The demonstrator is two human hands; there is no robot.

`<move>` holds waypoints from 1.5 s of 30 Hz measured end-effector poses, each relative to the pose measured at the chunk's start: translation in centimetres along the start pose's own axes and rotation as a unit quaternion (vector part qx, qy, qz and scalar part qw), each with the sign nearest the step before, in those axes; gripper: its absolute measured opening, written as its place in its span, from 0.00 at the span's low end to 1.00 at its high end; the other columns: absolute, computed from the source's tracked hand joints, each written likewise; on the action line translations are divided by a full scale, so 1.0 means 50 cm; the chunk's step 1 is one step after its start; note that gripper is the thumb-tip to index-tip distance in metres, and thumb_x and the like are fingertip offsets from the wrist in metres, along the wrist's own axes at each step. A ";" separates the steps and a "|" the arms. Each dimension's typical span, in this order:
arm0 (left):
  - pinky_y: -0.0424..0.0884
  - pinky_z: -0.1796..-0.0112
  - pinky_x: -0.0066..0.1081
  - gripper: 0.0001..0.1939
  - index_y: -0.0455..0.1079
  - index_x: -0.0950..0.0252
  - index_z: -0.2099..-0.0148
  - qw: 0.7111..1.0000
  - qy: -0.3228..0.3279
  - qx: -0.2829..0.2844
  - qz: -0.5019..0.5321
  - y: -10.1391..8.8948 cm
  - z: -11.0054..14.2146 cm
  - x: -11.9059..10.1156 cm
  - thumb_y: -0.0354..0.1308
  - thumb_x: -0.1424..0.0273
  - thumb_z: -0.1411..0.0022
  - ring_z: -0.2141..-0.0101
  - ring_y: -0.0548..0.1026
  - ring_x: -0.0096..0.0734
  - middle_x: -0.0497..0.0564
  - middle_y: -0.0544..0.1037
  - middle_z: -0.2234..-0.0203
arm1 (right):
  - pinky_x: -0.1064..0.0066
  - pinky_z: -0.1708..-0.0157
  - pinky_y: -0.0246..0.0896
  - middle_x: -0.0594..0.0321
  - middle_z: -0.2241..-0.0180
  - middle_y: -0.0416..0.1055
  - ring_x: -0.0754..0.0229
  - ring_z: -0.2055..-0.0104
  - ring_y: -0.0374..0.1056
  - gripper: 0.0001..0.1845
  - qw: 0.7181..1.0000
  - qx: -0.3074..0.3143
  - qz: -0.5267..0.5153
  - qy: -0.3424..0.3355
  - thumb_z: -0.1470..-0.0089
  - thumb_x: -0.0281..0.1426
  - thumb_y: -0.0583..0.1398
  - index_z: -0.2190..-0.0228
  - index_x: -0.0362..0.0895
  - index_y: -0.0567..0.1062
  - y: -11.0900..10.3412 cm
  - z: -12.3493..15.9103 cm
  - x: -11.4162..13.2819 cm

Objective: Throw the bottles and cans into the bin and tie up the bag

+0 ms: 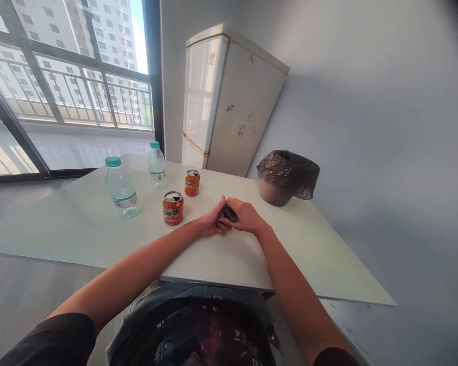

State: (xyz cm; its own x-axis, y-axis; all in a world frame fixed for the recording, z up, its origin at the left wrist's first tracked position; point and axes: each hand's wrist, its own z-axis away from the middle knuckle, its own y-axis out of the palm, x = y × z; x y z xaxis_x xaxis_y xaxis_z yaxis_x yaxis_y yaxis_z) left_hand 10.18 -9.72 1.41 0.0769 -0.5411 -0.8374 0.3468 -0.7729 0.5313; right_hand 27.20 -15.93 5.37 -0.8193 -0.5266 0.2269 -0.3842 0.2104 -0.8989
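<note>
My left hand (213,219) and my right hand (245,214) meet over the middle of the white table (221,259). Between them is a small, dark, slightly shiny bundle (230,213), with the fingers of both hands closed around it. Its exact kind is hard to make out, as the fingers cover part of it. Left of my left hand stands an orange soda can (173,211) with its top opened. A second orange can (192,184) stands upright farther back.
Two clear plastic bottles with green caps, a nearer one (122,190) and a farther one (156,168), stand at the left. A brown bin (275,193) lined with a dark plastic bag (290,170) sits at the right. Behind the table is a white fridge (244,101).
</note>
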 end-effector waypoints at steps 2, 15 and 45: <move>0.40 0.81 0.23 0.39 0.51 0.61 0.76 1.000 0.000 0.006 -0.008 0.000 0.000 0.005 0.52 0.30 0.40 0.81 0.43 0.18 0.39 0.46 0.84 | 0.66 0.65 0.57 0.59 0.58 0.73 0.55 0.60 0.67 0.22 1.000 0.009 0.002 0.017 0.37 0.52 0.63 0.58 0.47 0.69 -0.001 -0.003 0.004; 0.42 0.81 0.23 0.33 0.58 0.62 0.67 0.974 0.147 -0.136 -0.106 -0.020 -0.024 0.026 0.64 0.38 0.42 0.83 0.49 0.15 0.38 0.55 0.80 | 0.50 0.41 0.66 0.50 0.35 0.66 0.42 0.35 0.63 0.41 0.881 -0.163 -0.388 0.216 0.41 0.66 0.57 0.40 0.51 0.71 0.006 0.004 -0.054; 0.51 0.77 0.28 0.23 0.69 0.64 0.66 0.897 0.159 -0.239 -0.335 -0.028 -0.029 0.026 0.59 0.47 0.38 0.81 0.57 0.22 0.41 0.64 0.82 | 0.58 0.59 0.75 0.52 0.65 0.83 0.46 0.62 0.78 0.15 0.879 -0.239 -0.211 0.355 0.52 0.41 0.70 0.67 0.42 0.83 0.031 0.017 -0.127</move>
State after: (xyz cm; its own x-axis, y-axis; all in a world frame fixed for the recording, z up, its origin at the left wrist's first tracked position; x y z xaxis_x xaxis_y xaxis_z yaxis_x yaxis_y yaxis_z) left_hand 11.16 -8.85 -0.61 -0.0619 0.1725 -0.9831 0.7709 -0.6174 -0.1569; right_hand 32.17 -12.96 2.20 -0.5548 -0.0292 0.8315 -0.7134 0.5309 -0.4574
